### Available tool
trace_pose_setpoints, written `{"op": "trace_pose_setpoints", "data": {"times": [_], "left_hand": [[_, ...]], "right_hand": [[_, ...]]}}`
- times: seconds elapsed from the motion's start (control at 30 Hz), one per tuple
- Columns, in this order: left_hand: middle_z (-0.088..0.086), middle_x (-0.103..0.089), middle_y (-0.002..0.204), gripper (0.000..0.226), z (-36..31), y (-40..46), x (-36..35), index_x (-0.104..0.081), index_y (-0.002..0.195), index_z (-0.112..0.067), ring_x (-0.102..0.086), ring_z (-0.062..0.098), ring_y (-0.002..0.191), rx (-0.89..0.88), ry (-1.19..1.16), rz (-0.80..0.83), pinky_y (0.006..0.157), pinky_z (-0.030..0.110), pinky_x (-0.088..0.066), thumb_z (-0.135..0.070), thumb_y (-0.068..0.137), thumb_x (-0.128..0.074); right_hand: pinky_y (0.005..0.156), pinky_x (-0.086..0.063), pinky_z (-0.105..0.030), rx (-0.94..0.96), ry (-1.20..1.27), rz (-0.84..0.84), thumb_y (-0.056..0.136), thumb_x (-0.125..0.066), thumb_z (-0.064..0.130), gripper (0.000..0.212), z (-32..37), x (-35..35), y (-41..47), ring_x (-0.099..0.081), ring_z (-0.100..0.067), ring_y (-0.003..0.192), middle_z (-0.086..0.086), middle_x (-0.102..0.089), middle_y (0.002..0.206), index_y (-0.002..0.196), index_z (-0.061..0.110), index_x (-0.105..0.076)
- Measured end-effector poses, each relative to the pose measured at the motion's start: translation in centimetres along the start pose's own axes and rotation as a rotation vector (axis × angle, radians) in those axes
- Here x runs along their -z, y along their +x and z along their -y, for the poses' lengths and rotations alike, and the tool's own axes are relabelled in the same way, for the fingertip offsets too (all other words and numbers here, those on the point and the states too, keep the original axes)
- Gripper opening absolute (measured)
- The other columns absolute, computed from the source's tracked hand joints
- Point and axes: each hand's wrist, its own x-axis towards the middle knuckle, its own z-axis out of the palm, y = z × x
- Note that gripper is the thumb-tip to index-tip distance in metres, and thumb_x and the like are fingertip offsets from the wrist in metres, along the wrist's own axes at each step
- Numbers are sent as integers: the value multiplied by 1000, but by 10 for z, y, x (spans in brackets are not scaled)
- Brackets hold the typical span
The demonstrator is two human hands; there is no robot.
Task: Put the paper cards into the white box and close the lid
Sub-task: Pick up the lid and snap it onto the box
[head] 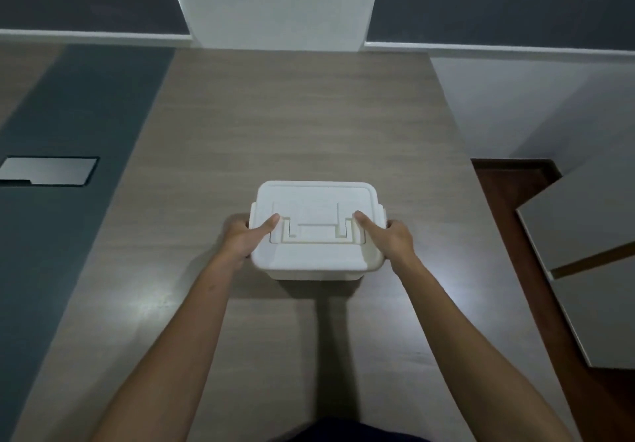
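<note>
A white box [316, 271] stands in the middle of the wooden table, its white lid [314, 197] lying flat on top with a folded handle recessed in it. My left hand [242, 238] grips the box's left side, thumb resting on the lid. My right hand [391, 240] grips the right side the same way, thumb on the lid and fingers wrapped around the side. No paper cards are visible; the lid hides the inside of the box.
The wooden table [309, 115] runs away from me to a white pillar [275, 1]. A dark grey strip [68, 201] with a metal floor plate [48, 170] lies at the left. White panels [591, 235] lean at the right over a brown floor.
</note>
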Motion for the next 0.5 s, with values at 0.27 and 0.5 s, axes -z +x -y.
{"op": "trace_pose_setpoints", "data": {"times": [0.27, 0.5], "left_hand": [[3, -64, 110, 48, 7, -16, -23, -62, 118, -11, -62, 26, 105, -254, 147, -352, 82, 30, -45, -40, 80, -71], [13, -62, 131, 62, 21, -5, -30, -47, 141, -12, -57, 33, 119, -338, 271, -418, 99, 39, -46, -44, 89, -58]], "right_hand": [[93, -44, -34, 386, -81, -325, 83, -68, 49, 69, -3, -22, -19, -59, -31, 113, -16, -65, 120, 132, 4, -53], [83, -42, -22, 508, -98, -397, 87, -67, 42, 60, -6, -28, -13, -67, -26, 96, -14, -72, 106, 133, 6, -55]]}}
